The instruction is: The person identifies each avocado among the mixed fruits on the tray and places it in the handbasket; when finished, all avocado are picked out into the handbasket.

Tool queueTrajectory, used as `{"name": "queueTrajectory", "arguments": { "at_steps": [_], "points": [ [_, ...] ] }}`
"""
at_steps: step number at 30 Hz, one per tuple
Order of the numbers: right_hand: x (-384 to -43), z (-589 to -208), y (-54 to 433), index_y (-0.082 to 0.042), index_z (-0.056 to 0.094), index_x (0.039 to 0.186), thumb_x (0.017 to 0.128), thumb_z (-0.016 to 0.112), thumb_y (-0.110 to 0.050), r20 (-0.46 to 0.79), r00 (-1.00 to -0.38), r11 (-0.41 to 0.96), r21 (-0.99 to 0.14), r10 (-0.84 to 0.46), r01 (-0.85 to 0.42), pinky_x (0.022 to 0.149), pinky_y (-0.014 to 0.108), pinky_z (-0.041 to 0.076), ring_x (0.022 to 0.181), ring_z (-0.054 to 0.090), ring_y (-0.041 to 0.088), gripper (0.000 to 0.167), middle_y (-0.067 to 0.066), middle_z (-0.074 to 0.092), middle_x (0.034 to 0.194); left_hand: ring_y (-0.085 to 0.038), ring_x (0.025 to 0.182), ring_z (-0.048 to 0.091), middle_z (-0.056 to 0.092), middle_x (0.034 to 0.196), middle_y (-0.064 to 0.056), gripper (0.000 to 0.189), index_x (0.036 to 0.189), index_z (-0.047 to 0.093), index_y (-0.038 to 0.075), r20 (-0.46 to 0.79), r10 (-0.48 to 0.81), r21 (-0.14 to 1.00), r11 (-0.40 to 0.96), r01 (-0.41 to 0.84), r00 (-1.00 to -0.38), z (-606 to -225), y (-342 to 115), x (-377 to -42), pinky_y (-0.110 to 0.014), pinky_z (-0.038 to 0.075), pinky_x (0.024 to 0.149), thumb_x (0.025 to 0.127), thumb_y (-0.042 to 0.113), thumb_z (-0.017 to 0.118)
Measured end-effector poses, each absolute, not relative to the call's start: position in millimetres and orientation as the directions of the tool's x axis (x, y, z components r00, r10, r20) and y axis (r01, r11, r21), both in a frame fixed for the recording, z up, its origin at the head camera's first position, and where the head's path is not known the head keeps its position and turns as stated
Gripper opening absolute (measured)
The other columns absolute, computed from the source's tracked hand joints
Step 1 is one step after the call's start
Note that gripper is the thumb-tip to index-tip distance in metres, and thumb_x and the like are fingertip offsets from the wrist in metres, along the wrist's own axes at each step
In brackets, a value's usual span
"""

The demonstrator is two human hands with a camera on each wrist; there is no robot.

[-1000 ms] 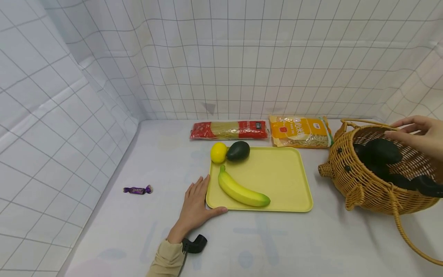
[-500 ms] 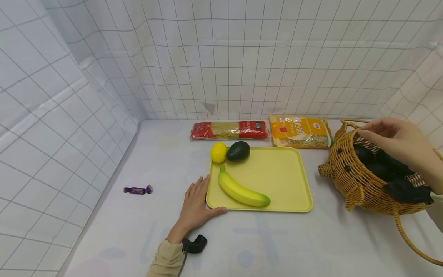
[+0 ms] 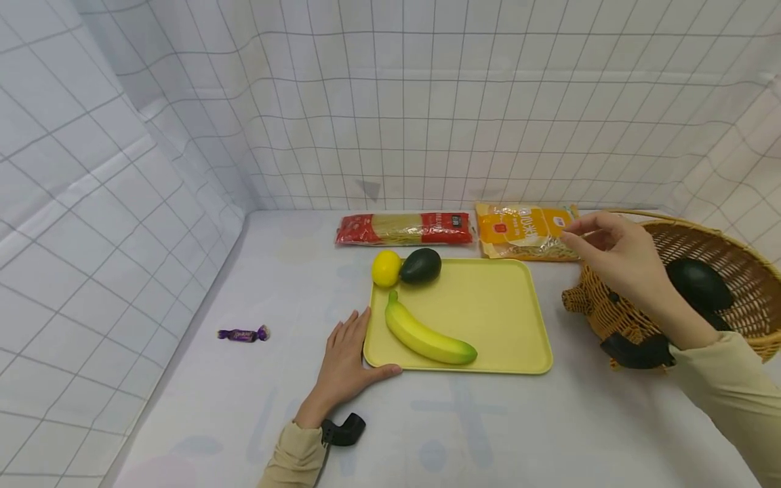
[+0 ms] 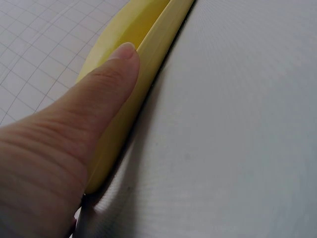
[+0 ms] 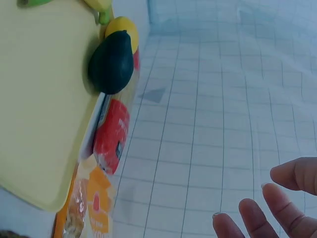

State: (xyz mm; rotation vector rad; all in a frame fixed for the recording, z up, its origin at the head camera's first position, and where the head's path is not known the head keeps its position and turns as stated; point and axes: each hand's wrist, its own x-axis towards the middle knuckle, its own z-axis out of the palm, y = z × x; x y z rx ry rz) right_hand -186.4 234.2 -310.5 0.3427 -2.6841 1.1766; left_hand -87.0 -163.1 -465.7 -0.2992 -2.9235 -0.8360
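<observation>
My left hand [image 3: 346, 360] lies at the near left corner of a yellow tray [image 3: 506, 318], its fingers straight along the left side. In the left wrist view the thumb touches the rim. A banana [image 3: 427, 337], a lemon [image 3: 386, 269] and an avocado [image 3: 421, 266] lie at the tray's left. Above the left edge of a wicker basket [image 3: 594, 322] hovers my right hand [image 3: 625, 261], fingers loosely bent and holding nothing. In the right wrist view its thumb and fingertips are apart. Another dark green avocado [image 3: 698, 285] lies inside the basket; the arm hides part of it.
Behind the tray lie a red noodle pack [image 3: 396, 229] and an orange bag [image 3: 518, 234] of pale dry food. A purple wrapped candy [image 3: 243, 335] is on the white table at the left. A gridded white curtain [image 3: 427, 122] stands behind.
My right hand has moved left from over the basket's opening to above its pig-faced end, uncovering the avocado inside. My left hand and the tray's fruit have stayed put.
</observation>
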Motion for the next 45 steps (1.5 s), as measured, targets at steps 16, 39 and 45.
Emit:
{"name": "queueTrajectory", "arguments": {
  "at_steps": [16,39,45],
  "points": [
    [-203,-328,144,-0.007,0.067,0.106,0.092,0.064,-0.028,0.246,-0.917,0.499,-0.779,-0.314,-0.38,0.077,0.042,0.051,0.093,0.061,0.026,0.025,0.009,0.066,0.104,-0.027,0.141,0.016,0.028,0.152,-0.013,0.114,0.152,0.019,0.006,0.165,0.169,0.511,0.828,0.23,-0.972,-470,-164,-88,-0.046,0.007,0.113,0.071,0.069,0.067],
    [-262,-384,90,-0.01,0.064,0.122,0.09,0.066,-0.03,0.145,-0.795,0.421,-0.784,-0.59,-0.456,0.097,0.049,0.04,0.118,0.05,0.025,0.038,0.005,0.06,0.125,-0.027,0.141,0.015,0.027,0.152,-0.013,0.113,0.152,0.017,0.006,0.137,0.173,0.509,0.833,0.219,-0.975,-467,-165,-88,-0.046,0.007,0.113,0.071,0.066,0.07],
    [-270,-397,81,-0.011,0.063,0.123,0.09,0.068,-0.028,0.127,-0.764,0.432,-0.76,-0.633,-0.485,0.099,0.05,0.039,0.121,0.048,0.022,0.038,0.004,0.057,0.128,-0.027,0.141,0.015,0.027,0.152,-0.014,0.113,0.152,0.017,0.006,0.133,0.174,0.507,0.834,0.218,-0.976,-465,-164,-88,-0.047,0.007,0.113,0.071,0.066,0.069]
  ]
}}
